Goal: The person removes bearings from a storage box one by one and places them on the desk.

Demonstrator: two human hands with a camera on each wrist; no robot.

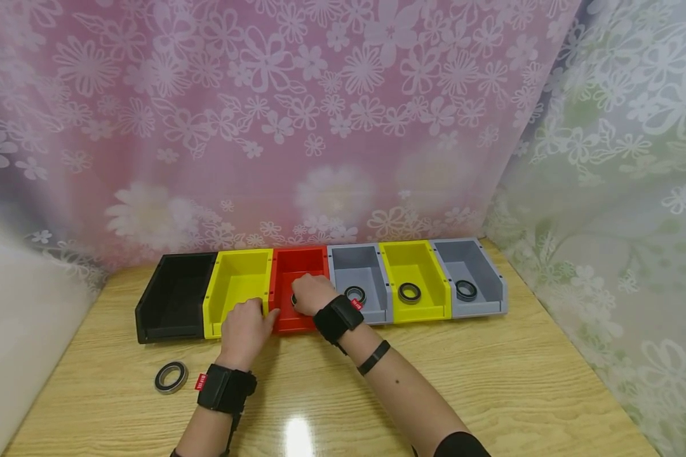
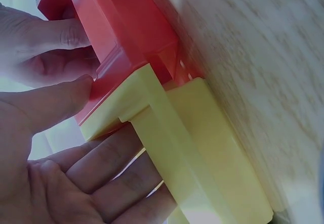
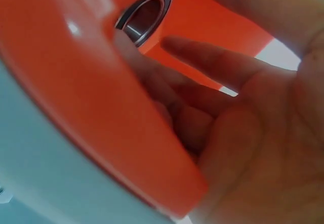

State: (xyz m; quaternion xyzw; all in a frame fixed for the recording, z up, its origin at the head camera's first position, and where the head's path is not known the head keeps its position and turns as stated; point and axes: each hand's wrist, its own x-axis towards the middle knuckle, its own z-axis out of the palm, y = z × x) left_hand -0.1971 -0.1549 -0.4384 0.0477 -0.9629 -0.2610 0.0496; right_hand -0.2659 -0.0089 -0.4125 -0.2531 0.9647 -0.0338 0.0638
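Note:
My right hand (image 1: 314,293) reaches into the red bin (image 1: 293,325). In the right wrist view its fingers are extended and loosely bent, and one fingertip is at the edge of a ball bearing (image 3: 163,4) inside that bin. From the head view this bearing is mostly hidden behind the hand. My left hand (image 1: 244,333) is at the front of the left yellow bin (image 1: 213,329). Its fingers reach into the yellow bin, while the thumb touches the red bin's edge (image 2: 104,77) in the left wrist view. No bearing shows in the left hand.
Left of the left hand, one bearing (image 1: 171,377) lies on the wooden table (image 1: 320,406). A black bin (image 1: 171,333) ends the row at left. Single bearings lie in the middle grey bin (image 1: 377,314), the right yellow bin (image 1: 429,312) and the right grey bin (image 1: 483,309). Behind hangs a flowered curtain (image 1: 297,127).

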